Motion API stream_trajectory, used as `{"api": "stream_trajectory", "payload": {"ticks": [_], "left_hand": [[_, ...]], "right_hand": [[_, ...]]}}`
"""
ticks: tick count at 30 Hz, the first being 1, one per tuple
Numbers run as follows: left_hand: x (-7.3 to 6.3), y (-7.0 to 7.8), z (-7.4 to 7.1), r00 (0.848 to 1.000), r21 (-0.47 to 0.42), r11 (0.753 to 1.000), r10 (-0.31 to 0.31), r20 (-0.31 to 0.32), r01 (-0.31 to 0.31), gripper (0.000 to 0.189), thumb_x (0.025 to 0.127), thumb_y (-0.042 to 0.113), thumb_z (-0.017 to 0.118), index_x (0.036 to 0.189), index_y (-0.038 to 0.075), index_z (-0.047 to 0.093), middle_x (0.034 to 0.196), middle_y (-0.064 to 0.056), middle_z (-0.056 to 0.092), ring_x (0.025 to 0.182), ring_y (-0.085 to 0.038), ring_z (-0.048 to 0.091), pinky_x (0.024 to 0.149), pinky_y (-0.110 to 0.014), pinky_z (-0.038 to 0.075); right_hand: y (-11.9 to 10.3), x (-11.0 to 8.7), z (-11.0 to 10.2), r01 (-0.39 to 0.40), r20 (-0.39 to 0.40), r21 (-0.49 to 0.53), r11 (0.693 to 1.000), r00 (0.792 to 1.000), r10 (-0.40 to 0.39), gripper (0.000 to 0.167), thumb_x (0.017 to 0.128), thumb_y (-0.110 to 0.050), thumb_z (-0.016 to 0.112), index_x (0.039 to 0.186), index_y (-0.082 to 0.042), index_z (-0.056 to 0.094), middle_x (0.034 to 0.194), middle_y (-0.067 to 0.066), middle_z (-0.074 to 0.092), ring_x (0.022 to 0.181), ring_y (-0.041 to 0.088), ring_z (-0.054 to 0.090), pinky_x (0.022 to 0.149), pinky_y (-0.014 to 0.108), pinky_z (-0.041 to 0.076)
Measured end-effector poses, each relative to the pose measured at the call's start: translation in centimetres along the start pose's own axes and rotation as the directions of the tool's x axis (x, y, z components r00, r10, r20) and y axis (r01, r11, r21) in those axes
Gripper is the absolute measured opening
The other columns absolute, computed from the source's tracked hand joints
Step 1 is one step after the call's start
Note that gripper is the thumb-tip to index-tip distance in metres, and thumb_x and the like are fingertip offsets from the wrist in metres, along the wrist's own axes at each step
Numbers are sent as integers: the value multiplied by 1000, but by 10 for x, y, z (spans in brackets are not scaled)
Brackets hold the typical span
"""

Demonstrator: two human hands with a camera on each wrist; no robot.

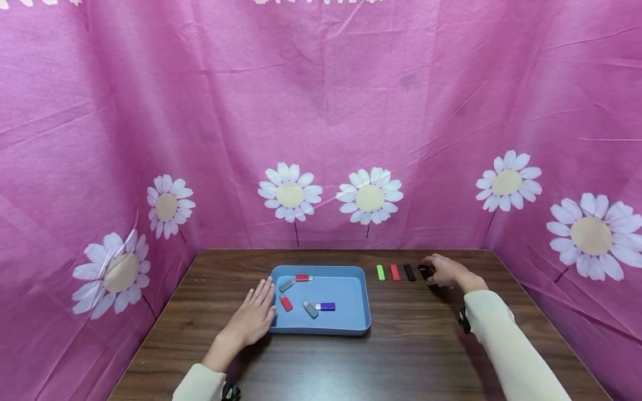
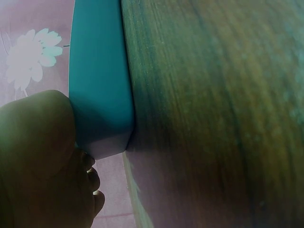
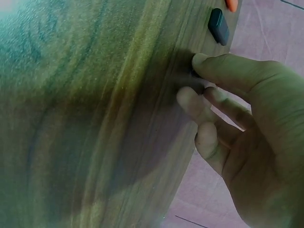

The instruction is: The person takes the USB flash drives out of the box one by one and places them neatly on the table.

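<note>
At the left side of a blue tray [image 1: 321, 332], my left hand [image 1: 256, 314] rests with straight fingers along the rim. Its thumb lies against the tray wall [image 2: 99, 71] in the left wrist view. Inside the tray are several USB sticks, including a purple one [image 1: 327, 307], a red one [image 1: 286, 303] and a grey one [image 1: 310, 309]. My right hand [image 1: 443, 273] pinches a black USB stick [image 1: 424, 272] low over the table, mostly hidden by the fingertips. Left of it, a second black stick [image 1: 409, 273], a red stick [image 1: 395, 272] and a green stick [image 1: 380, 272] form a row.
The brown wooden table [image 1: 401, 362] carries everything. Pink cloth [image 1: 321, 111] with daisies hangs behind it and along both sides. The row of sticks lies near the table's far edge, to the right of the tray.
</note>
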State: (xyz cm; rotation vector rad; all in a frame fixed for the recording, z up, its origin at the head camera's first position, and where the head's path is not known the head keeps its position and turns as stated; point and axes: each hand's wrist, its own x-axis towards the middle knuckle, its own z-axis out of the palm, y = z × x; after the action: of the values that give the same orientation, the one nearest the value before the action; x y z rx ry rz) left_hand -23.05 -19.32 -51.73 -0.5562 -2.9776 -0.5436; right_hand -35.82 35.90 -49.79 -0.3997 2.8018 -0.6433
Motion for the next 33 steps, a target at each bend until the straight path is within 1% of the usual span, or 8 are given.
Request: {"api": "stream_trajectory", "payload": {"ticks": [3,10,15,18,21,24,29,33], "left_hand": [[-1,-1,1,1000,28,1000,1,0,-1,59,110,18,48,160,-11,36,173,-26,28,162,-45,25,130,-64,24],[-1,-2,3,1000,1,1000,13,-28,-13,60,109,18,50,159,-12,37,172,-27,29,161,-47,27,129,-66,25],[-1,-2,4,1000,32,999,-3,-4,3,59,112,21,48,161,-10,36,174,-25,27,163,-43,24,131,-62,24],[-1,2,-1,1000,37,999,-16,16,15,59,112,21,48,161,-10,36,174,-25,27,163,-43,24,132,-62,24],[-2,7,-6,1000,19,1000,-19,25,18,58,111,18,48,160,-12,37,173,-27,28,162,-46,25,130,-65,24],[-1,6,-5,1000,22,1000,-19,24,18,58,111,19,48,160,-11,37,173,-27,28,162,-46,25,130,-64,24],[0,6,-6,998,32,999,-37,45,36,59,112,20,47,161,-9,35,175,-24,26,164,-42,22,132,-61,23],[-1,5,-4,999,14,999,-36,36,36,59,112,20,48,161,-10,35,174,-25,26,164,-43,22,132,-63,22]], "right_hand": [[0,1,1,4,-4,2,1000,1000,-4,58,90,-4,77,142,9,55,124,26,56,67,16,65,48,33,54],[0,-1,1,10,-16,1,1000,1000,-10,60,90,-8,79,141,11,54,125,29,55,65,17,65,47,32,54],[-4,-2,2,21,-34,-6,1000,999,-21,59,91,-10,78,141,10,55,127,30,55,64,16,64,47,33,54],[-8,0,2,61,-75,-63,996,995,-66,44,93,-10,75,130,8,62,119,25,63,71,19,67,58,38,58],[-14,3,0,72,-116,-132,989,989,-88,21,95,-12,72,113,0,69,105,14,70,81,21,67,72,43,58],[-25,6,-2,59,-133,-163,985,988,-81,3,99,-15,69,100,-11,69,91,4,70,80,19,61,72,41,52],[-49,11,-4,97,-140,-167,981,983,-121,8,100,-15,67,92,-17,68,77,-3,64,63,14,53,63,34,44],[-71,16,-2,154,-148,-189,970,972,-183,8,99,-15,69,92,-17,70,79,-5,66,63,12,54,65,34,46]]}}
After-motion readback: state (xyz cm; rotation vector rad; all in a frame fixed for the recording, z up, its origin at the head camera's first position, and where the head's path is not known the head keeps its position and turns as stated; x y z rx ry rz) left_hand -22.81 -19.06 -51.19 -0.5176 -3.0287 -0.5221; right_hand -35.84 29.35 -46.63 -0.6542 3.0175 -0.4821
